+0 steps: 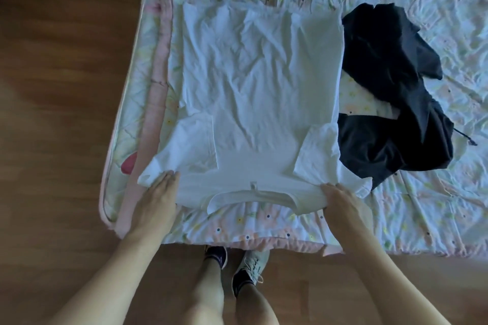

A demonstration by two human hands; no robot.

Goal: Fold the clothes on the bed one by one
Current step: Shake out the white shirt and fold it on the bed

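A white T-shirt (253, 92) lies spread on the bed, collar toward me, with both sides and sleeves folded inward over the body. My left hand (158, 198) lies on its left shoulder, fingers straight and flat on the cloth. My right hand (343, 200) is at the right shoulder, fingers curled round the cloth edge. A dark navy garment (393, 87) lies crumpled just right of the T-shirt, touching its edge.
The bed (422, 206) has a rumpled floral quilt with a pink border, its corner at lower left. Wooden floor (58, 113) runs left and in front. My legs and shoes (237, 266) stand against the bed's front edge.
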